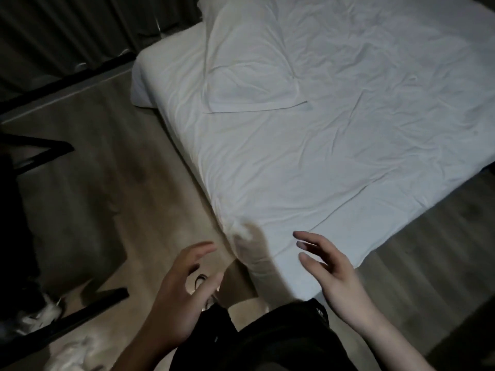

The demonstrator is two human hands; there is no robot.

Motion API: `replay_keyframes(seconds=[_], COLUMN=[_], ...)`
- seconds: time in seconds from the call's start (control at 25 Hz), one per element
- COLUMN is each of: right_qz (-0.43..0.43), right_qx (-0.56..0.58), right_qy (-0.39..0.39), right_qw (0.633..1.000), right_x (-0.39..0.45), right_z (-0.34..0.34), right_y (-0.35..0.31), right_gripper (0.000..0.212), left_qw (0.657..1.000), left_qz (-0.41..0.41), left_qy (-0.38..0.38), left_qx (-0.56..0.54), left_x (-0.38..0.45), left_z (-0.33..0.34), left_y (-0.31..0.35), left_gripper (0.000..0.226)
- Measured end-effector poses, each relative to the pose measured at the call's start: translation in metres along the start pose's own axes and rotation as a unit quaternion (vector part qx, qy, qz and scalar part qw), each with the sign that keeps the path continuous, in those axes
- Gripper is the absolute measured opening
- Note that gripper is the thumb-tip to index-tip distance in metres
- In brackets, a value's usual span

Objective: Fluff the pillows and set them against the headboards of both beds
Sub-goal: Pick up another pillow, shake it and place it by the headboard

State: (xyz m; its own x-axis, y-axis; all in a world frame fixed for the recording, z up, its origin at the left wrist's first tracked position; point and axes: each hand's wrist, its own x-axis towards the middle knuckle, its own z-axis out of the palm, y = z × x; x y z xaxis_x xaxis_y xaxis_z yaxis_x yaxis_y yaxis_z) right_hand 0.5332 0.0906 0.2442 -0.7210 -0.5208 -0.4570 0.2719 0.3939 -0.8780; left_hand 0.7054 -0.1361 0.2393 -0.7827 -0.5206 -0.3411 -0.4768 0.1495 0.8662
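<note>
A white pillow (249, 62) lies flat on a bed (334, 156) covered with a wrinkled white sheet, near the bed's far left corner. My left hand (184, 295) hovers over the floor just off the bed's near corner, fingers spread and empty. Over that same corner my right hand (337, 277) is held up, fingers apart, holding nothing. Both hands are well short of the pillow. No headboard shows in this view.
Wood-look floor (112, 183) runs along the bed's left side. A dark-framed piece of furniture (34, 156) stands at the left, with white crumpled fabric (75, 354) on the floor below it. Dark curtains (67, 30) hang at the back left. My legs in dark shorts (267, 338) are at the bottom.
</note>
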Motion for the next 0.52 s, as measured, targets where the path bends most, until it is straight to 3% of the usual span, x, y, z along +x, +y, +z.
replay_keyframes(seconds=[0.24,0.52], right_qz=[-0.024,-0.015], right_qx=[-0.016,0.004], right_qy=[-0.018,0.068], right_qw=[0.999,0.998], right_x=[-0.002,0.026], right_z=[0.11,0.14], right_y=[-0.048,-0.069], right_gripper=[0.033,0.034], left_qw=[1.0,0.994], left_qz=[-0.017,0.062], left_qy=[-0.001,-0.094], left_qx=[-0.015,0.011], left_x=[0.013,0.091], left_z=[-0.14,-0.17], left_y=[-0.026,-0.003], left_gripper=[0.035,0.034])
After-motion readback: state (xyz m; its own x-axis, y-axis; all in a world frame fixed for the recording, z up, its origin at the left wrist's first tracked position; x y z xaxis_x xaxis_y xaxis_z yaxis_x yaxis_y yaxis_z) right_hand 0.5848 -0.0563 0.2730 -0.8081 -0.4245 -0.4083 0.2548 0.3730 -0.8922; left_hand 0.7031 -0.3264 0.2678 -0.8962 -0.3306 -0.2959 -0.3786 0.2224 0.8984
